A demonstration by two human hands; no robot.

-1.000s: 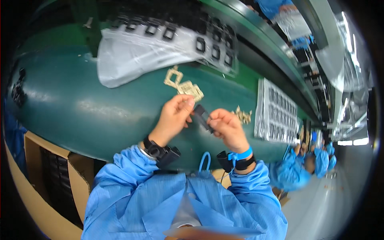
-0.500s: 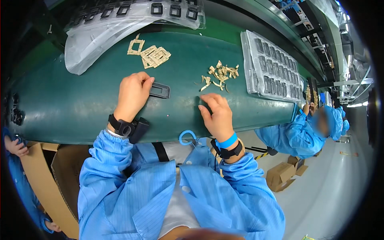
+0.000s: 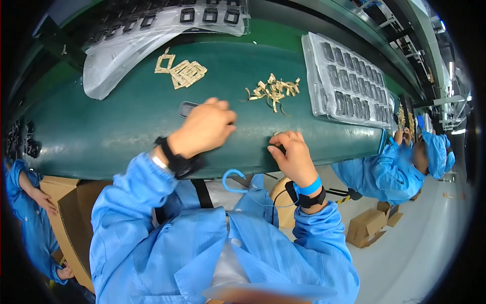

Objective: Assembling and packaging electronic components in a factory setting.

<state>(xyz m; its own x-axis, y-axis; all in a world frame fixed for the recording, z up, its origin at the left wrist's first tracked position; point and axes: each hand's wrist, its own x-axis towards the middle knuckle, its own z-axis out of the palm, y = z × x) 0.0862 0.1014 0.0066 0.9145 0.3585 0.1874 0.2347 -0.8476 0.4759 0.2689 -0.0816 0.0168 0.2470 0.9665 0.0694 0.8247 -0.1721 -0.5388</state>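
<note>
My left hand (image 3: 206, 126) hovers back-up over the green work surface (image 3: 136, 131), its fingers bent down and mostly hidden beneath it. Partly behind its knuckles lies a small dark rectangular frame (image 3: 187, 108). To the right, my right hand (image 3: 294, 157) is closed in a pinch above the surface, thumb and forefinger drawn together. Whatever sits between those fingertips is too small to name. Beyond the left hand rests a stack of pale tan rectangular frame-shaped pieces (image 3: 189, 74). Past the right hand is a heap of curled tan strips (image 3: 276, 91).
A clear tray of black square frames (image 3: 210, 15) spans the far left, with plastic film (image 3: 104, 73) below it. Another tray of dark parts (image 3: 349, 83) stands right. Black bits (image 3: 31, 144) lie at the left end. Co-workers (image 3: 392, 169) flank both sides; a cardboard box (image 3: 66, 223) sits lower left.
My left hand has let go of the dark frame and moved right, leaving it on the surface. My right hand has shifted slightly right and toward me, its fingers drawing into a pinch.
</note>
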